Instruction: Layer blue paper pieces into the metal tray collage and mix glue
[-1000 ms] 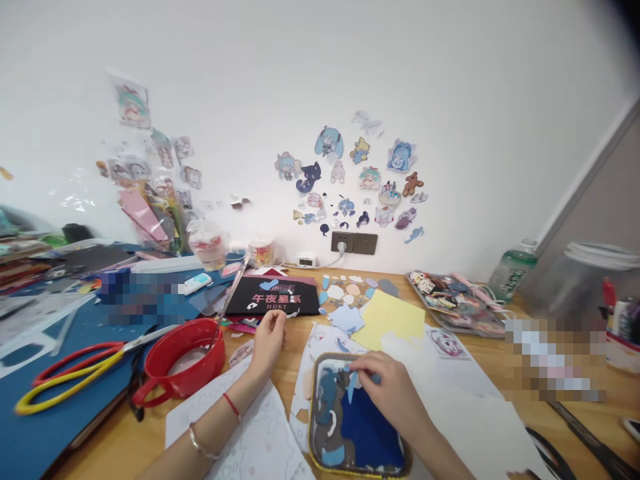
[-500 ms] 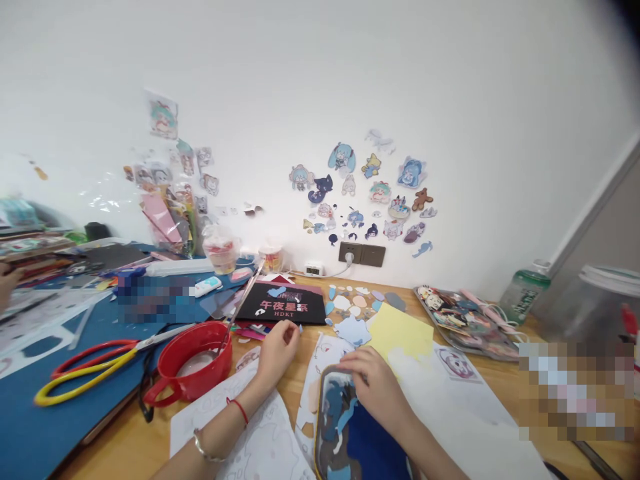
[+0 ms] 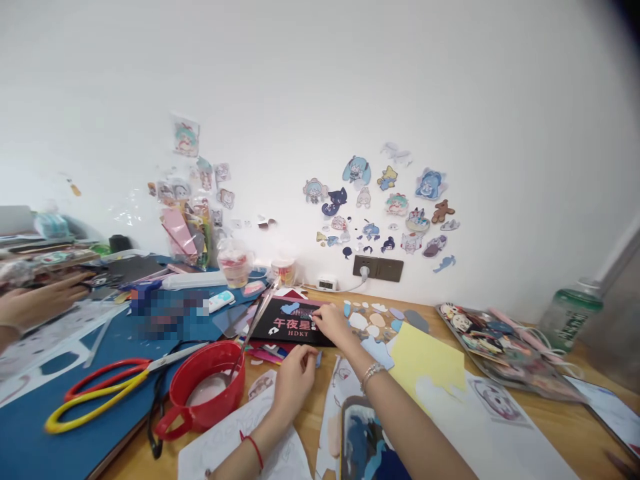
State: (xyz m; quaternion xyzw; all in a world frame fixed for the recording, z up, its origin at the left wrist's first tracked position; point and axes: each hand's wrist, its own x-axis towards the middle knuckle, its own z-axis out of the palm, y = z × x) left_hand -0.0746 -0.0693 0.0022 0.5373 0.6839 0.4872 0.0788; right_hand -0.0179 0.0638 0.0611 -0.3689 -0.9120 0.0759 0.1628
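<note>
My right hand [image 3: 334, 325] reaches over the black card [image 3: 295, 327] with pink lettering. Its thumb and fingertips are pinched together beside a small white scrap [image 3: 314, 320] at the card's right part; whether they grip it I cannot tell. A blue paper cutout [image 3: 290, 309] and another white scrap [image 3: 273, 331] lie on the card. My left hand [image 3: 296, 379] rests in front of the card, fingers curled, close to a small blue piece [image 3: 319, 360]. What is in those fingers, if anything, is hidden. Under my right forearm sits a shallow tray [image 3: 350, 433] of blue paper pieces.
A red cup [image 3: 210, 393] holding a utensil and large scissors [image 3: 110, 390] lie left. Behind my right hand are pale paper cutouts [image 3: 376, 320], with yellow paper [image 3: 425, 360] to the right. A green-labelled bottle [image 3: 577, 317] stands far right. Another person's hand [image 3: 47, 300] is far left.
My right hand has moved from the tray forward and left to the black card. My left hand stays in front of the card. The view has shifted, and the other person's hand shows more.
</note>
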